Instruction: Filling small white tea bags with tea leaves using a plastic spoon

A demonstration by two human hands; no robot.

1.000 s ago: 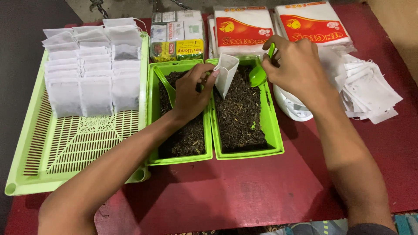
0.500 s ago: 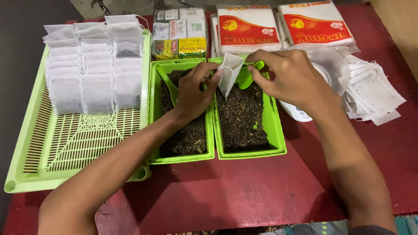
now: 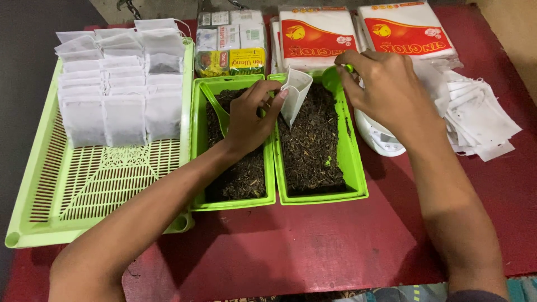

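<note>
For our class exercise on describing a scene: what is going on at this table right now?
A person sits at a red table. The left hand holds a small white paper pouch open over two green trays of dark loose leaves. The right hand holds a green scoop beside the pouch's mouth. Rows of white pouches lie in a slotted green basket, and more pouches are piled on the right.

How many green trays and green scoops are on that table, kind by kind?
Slotted green tray: 1
Small green trays of dark loose leaf: 2
Green scoops: 2, one lying in the left small tray, one in the right hand
Total: 5
</note>
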